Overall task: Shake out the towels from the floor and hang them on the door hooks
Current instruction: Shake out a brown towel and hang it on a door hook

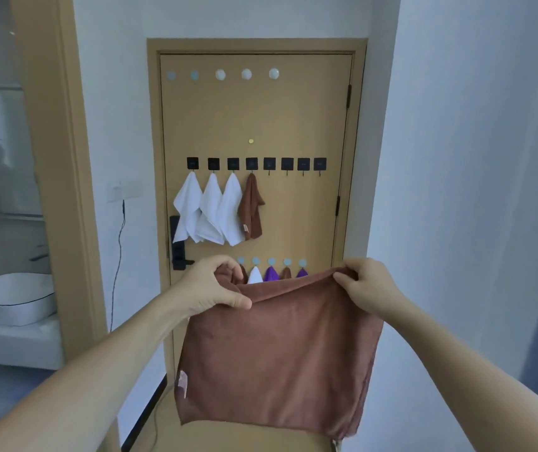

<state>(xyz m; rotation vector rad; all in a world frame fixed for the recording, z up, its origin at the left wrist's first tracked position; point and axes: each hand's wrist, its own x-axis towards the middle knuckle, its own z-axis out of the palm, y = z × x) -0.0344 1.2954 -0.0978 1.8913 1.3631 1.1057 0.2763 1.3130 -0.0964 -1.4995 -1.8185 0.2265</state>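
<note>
Now brown towel [277,360] hanging flat, upright.

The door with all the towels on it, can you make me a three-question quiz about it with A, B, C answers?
1. Where does the hanging brown towel sit in the row of black hooks?
A. First hook from the left
B. Fourth hook from the left
C. Last hook on the right

2. How many white towels hang on that row?
A. One
B. Three
C. Five

3. How is the big brown towel in front held?
A. Left on the floor
B. By one hand only
C. By both hands

Answers: 1 B, it hangs right of the three white ones. 2 B, three hang side by side. 3 C, the left hand and right hand pinch its top edge.
</note>
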